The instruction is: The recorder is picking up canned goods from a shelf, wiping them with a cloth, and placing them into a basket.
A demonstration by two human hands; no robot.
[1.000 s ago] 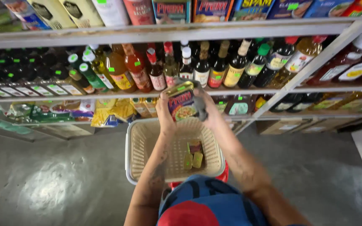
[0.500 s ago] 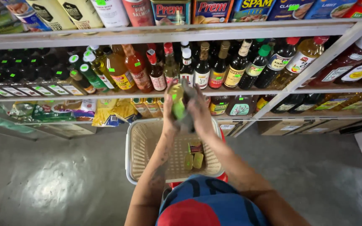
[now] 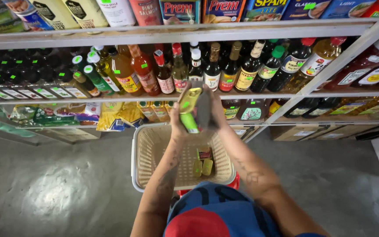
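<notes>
Turned edge-on since a moment ago, the flat tin (image 3: 190, 109) sits above the basket (image 3: 143, 153), left hand (image 3: 178, 125) and right hand (image 3: 211, 112) both closed around it, seemingly to inspect its side.

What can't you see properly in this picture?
Head view only:
- Tin: blurred, front turned away, partly covered by left hand and right hand.
- Small tins in the basket: too small to tell.
- Basket's near rim: hidden by the person's cap.
- Top-shelf cans: cut off by the edge.
</notes>
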